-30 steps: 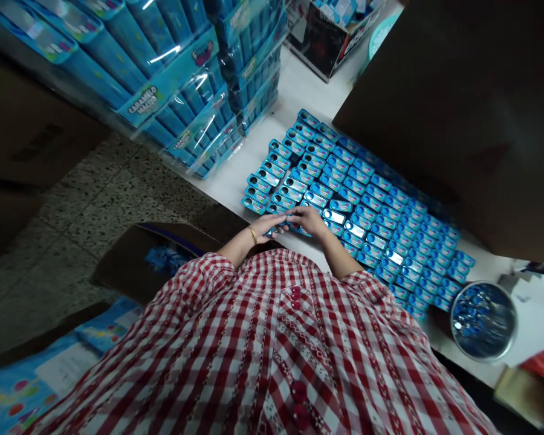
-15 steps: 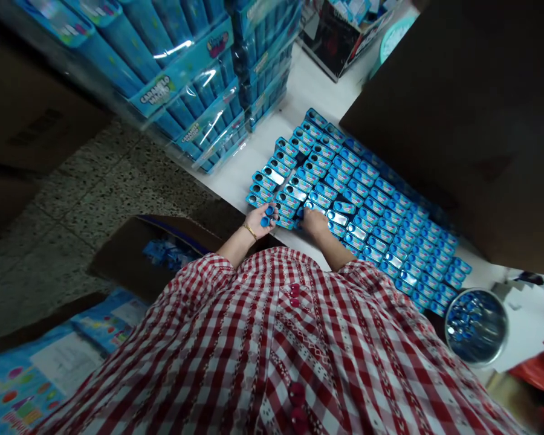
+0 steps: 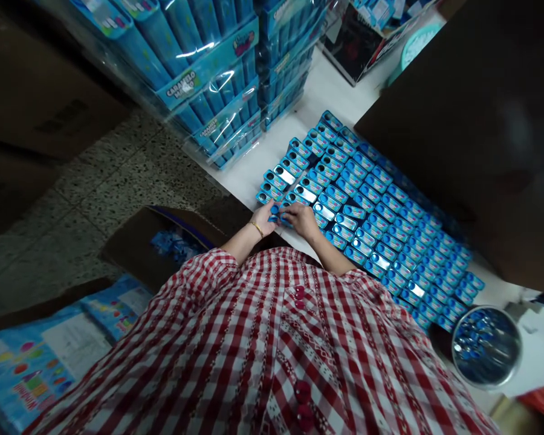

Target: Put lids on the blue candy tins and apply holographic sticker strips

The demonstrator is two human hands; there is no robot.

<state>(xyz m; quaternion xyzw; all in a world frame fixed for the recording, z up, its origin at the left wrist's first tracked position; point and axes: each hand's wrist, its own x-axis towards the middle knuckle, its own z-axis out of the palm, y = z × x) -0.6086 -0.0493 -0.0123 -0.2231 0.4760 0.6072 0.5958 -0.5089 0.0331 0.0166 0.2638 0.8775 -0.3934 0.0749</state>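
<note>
Rows of small blue boxes [image 3: 367, 205] stand packed together on a white table [image 3: 240, 175]. My left hand [image 3: 263, 219], with a gold bracelet at the wrist, is closed around small blue caps at the near left corner of the rows. My right hand [image 3: 301, 220] meets it there, fingers pinched on one of the blue boxes [image 3: 284, 217]. Both hands sit at the table's front edge, just beyond my red checked shirt.
Shrink-wrapped stacks of blue cartons [image 3: 217, 90] stand at the table's back left. A large brown cardboard box [image 3: 471, 121] looms on the right. A round metal bowl of blue caps [image 3: 486, 345] sits at the right. An open carton [image 3: 163, 244] stands on the floor at the left.
The hands have come together at the near left corner of the rows; half a second ago the left held a blue cap apart from the right. The view shifted slightly.
</note>
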